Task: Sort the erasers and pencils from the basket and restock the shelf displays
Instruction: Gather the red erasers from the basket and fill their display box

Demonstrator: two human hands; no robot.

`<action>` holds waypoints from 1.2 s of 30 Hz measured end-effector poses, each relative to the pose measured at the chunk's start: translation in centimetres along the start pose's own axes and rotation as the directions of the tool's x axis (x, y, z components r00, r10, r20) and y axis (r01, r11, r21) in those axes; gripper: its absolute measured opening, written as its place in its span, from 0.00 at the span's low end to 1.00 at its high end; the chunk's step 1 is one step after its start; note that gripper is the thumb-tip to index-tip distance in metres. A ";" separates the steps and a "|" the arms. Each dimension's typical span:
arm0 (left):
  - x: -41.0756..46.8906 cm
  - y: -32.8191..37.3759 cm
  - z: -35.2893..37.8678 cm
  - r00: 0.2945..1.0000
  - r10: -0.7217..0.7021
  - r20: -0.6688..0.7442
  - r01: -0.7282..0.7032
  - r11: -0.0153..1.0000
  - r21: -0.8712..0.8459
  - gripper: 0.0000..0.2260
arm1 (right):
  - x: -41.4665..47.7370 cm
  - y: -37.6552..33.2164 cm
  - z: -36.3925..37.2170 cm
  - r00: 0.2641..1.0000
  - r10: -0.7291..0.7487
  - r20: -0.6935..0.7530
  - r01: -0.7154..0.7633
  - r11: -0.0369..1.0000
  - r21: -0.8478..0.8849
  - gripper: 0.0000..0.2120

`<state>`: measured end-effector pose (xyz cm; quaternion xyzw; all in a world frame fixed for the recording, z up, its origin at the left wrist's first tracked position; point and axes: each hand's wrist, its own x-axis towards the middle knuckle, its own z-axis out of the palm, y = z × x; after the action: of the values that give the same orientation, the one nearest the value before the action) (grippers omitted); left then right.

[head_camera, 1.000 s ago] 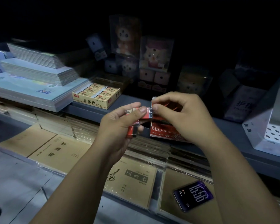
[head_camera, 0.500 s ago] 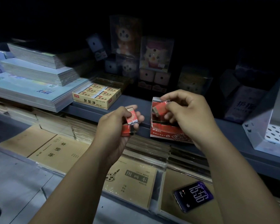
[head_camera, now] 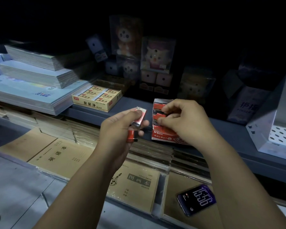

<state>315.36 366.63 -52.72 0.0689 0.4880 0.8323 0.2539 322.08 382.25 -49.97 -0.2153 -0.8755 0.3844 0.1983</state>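
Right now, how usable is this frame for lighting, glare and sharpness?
Head view: very dim, the background falls to black and the boxed plush toys barely show; the stacked notebooks are better lit; the phone screen glows yet reads clearly; the left hand, right hand, red erasers and red eraser box are fairly sharp.

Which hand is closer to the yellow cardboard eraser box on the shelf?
Left. The left hand, gripping small red erasers, sits just right of the yellow cardboard eraser box; the right hand is farther right, pinching another in the red cardboard box.
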 end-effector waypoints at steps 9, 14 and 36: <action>-0.3 -0.3 0.2 1.000 0.016 0.020 -0.018 0.996 0.088 0.10 | 0.0 -0.1 0.5 0.997 -0.073 -0.037 0.065 0.981 -0.182 0.02; -0.1 -0.5 0.0 1.000 0.011 0.020 -0.013 0.993 0.118 0.11 | -0.1 0.2 0.2 0.996 -0.092 -0.003 0.090 0.981 -0.170 0.03; 0.9 -0.1 -0.2 0.990 -0.030 0.136 0.039 0.997 -0.065 0.15 | -0.2 -0.1 -1.6 0.976 -0.081 -0.201 0.153 0.914 0.375 0.06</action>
<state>314.55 366.94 -53.02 0.1080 0.4425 0.8371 0.3030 323.08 383.02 -48.93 -0.1530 -0.7716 0.5162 0.3387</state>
